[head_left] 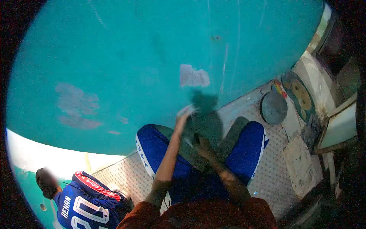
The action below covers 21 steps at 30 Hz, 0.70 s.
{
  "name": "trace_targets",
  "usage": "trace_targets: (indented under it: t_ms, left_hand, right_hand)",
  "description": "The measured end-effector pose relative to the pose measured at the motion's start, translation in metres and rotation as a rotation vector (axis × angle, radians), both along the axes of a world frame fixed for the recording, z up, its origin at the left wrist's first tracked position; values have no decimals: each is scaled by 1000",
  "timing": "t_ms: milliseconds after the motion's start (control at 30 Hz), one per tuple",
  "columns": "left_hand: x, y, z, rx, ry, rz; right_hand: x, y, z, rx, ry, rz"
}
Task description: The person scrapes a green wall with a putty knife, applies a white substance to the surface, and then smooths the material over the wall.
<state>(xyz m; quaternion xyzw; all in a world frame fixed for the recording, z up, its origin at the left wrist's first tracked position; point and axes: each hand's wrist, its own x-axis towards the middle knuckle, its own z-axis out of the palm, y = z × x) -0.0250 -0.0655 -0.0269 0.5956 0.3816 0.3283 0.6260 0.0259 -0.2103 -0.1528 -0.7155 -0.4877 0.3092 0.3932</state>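
My left hand (183,116) reaches forward to the lower part of the teal wall (145,72). Its fingers are drawn together, and a pale, blurred patch shows at their tips; what it is I cannot make out. Between my knees, in deep shadow, is my right hand (203,147), lower and closer to my body. It looks closed around something dark, too dim to name. Above my left hand, a whitish patch (194,76) marks the wall, with a dark shadow just beneath it. Both blue trouser legs (154,143) are folded on either side of my hands.
A person in a blue shirt (85,202) sits at lower left, near a bright opening. At right, a round grey disc (273,108) lies on the patterned floor (272,168) beside a mat with a cartoon face (301,95). A pale framed panel (337,129) stands at far right.
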Motion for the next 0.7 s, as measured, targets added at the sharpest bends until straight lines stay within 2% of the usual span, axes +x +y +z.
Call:
trace_targets:
  t_ms: [33,100,133,167,233,300,333,400,433,500,533,567,633,700]
  left_hand:
    - [1,2,-1,7,2,-15]
    - [0,8,-5,13,60,-51]
    - [0,9,-7,18,90,-66]
    - [3,2,2,-51,42,-65]
    - [5,-13,34,-190,-53,-59]
    - [5,-11,28,-127,-33,-60]
    - [5,-12,30,-138,-21,-63]
    - [5,-12,32,-142,-16,-56]
    - [6,-12,32,-139,-23,-46]
    - [6,-12,28,-119,-30,-41]
    - [5,-9,24,-99,-29,-45]
    - [4,-7,22,-80,-29,-49]
    - [5,-10,27,-76,-31,-26]
    - [5,-7,24,-96,-61,5]
  right_hand:
    - [-8,1,-64,90,-94,-25]
    - [-7,-6,-74,65,-150,-34]
    - [-4,-3,-21,-48,-106,-17]
    - [-2,-2,9,-158,-60,3]
    - [-5,-7,-23,85,172,17]
    - [-12,-9,-78,266,50,19]
    - [-16,-8,-110,323,-188,16]
    - [-18,-6,-101,269,-240,-25]
    - [-17,-4,-46,157,-54,-64]
    - [-10,0,20,-59,154,-83]
    - [-6,3,37,-161,174,-63]
    - [-5,4,43,-262,195,-42]
    - [-8,6,20,-143,234,-27]
    - [-9,9,5,-156,167,12]
